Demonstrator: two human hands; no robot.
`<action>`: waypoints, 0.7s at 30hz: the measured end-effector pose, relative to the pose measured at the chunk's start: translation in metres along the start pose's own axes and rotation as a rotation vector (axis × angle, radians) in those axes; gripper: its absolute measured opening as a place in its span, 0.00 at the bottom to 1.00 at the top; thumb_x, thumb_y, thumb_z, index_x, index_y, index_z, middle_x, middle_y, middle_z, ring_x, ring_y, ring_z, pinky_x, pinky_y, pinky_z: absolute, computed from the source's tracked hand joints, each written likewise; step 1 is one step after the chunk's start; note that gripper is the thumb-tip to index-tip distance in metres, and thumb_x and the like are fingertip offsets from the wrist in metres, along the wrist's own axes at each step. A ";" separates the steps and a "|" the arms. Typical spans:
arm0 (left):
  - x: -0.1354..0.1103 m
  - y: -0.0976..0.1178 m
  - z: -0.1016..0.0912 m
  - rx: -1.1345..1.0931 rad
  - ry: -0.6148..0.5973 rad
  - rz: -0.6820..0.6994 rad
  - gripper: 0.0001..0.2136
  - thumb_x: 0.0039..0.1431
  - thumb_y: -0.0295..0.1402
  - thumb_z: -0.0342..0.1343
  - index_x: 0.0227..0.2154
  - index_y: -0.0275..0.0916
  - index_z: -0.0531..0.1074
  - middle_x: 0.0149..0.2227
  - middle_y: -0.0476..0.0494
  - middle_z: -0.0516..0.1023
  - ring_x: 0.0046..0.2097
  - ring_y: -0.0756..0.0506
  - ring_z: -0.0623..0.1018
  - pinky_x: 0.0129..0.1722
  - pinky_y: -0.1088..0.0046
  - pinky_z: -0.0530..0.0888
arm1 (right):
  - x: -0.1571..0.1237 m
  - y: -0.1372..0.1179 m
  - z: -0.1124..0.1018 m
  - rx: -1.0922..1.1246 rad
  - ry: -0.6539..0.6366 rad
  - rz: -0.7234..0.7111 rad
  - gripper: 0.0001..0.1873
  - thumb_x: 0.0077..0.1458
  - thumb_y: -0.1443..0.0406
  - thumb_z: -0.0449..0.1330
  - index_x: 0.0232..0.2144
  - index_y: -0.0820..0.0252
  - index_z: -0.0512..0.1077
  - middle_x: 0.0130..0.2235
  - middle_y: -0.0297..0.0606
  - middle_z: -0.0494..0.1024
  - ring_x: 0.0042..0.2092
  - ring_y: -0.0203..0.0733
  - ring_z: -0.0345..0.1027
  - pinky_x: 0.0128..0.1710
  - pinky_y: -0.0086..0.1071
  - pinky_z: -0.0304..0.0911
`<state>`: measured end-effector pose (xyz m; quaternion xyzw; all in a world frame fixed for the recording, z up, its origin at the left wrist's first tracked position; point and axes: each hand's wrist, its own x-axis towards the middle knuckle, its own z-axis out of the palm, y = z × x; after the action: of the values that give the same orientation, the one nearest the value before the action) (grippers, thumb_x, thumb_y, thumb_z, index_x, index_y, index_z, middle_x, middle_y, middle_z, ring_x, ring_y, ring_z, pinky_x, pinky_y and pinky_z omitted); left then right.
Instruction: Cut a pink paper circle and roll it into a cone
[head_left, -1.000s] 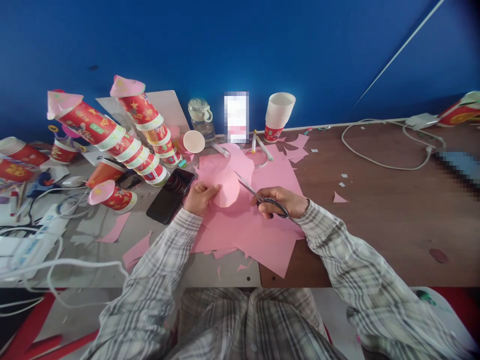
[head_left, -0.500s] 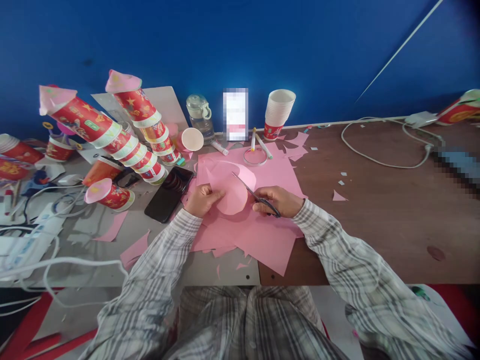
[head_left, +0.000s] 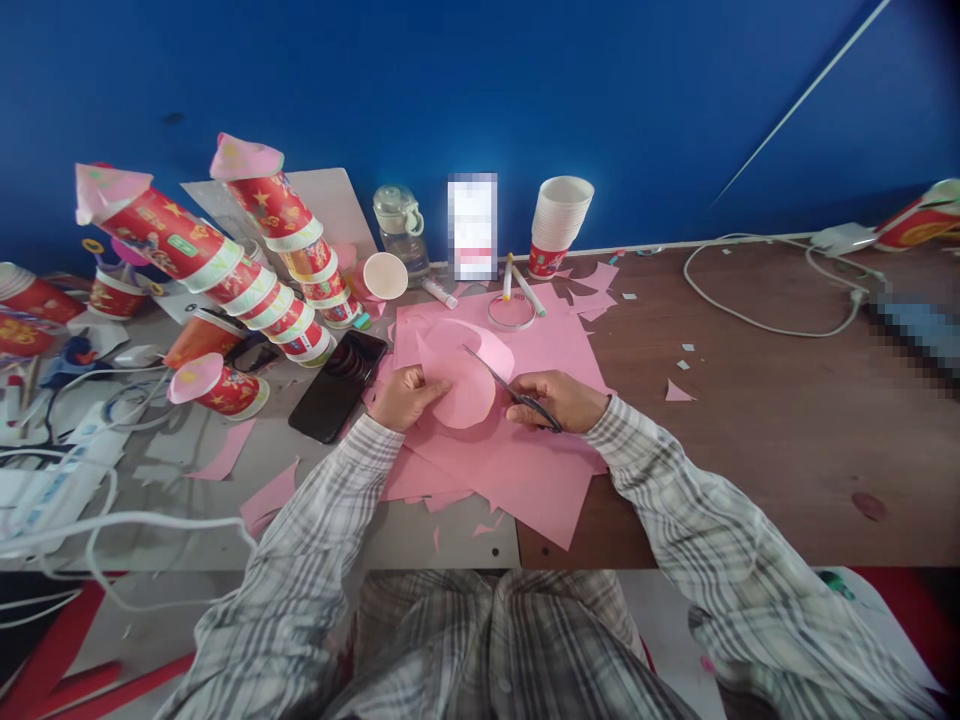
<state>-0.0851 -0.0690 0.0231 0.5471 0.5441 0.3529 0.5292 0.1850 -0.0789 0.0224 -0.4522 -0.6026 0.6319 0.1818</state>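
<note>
The table (head_left: 750,440) is partly covered by pink sheets (head_left: 540,490). Over the sheets, a rounded paper piece (head_left: 466,398) is pinched by the left hand (head_left: 401,398); over their right part, scissors (head_left: 537,407) are grasped by the right hand (head_left: 566,398).

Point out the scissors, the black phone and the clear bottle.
Scissors (head_left: 501,381): head view, on the blades near the pivot.
Black phone (head_left: 337,387): head view, middle of its upper face.
Clear bottle (head_left: 405,246): head view, on its body below the lid.
</note>
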 end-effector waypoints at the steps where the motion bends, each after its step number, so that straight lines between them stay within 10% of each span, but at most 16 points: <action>1: 0.000 0.001 0.000 -0.002 0.001 0.009 0.20 0.33 0.46 0.61 0.25 0.32 0.72 0.22 0.45 0.74 0.27 0.47 0.70 0.27 0.69 0.68 | 0.000 0.000 0.000 0.001 0.001 -0.002 0.38 0.45 0.35 0.90 0.35 0.55 0.80 0.27 0.28 0.79 0.31 0.38 0.67 0.34 0.34 0.61; 21: 0.000 -0.001 -0.001 -0.003 -0.022 0.036 0.23 0.34 0.46 0.61 0.30 0.30 0.72 0.26 0.41 0.76 0.29 0.44 0.72 0.29 0.67 0.70 | -0.001 -0.002 0.000 -0.005 -0.009 -0.012 0.36 0.48 0.37 0.89 0.33 0.54 0.77 0.27 0.27 0.77 0.32 0.37 0.68 0.35 0.34 0.63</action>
<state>-0.0858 -0.0688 0.0225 0.5600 0.5276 0.3572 0.5296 0.1847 -0.0790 0.0245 -0.4460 -0.6078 0.6313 0.1818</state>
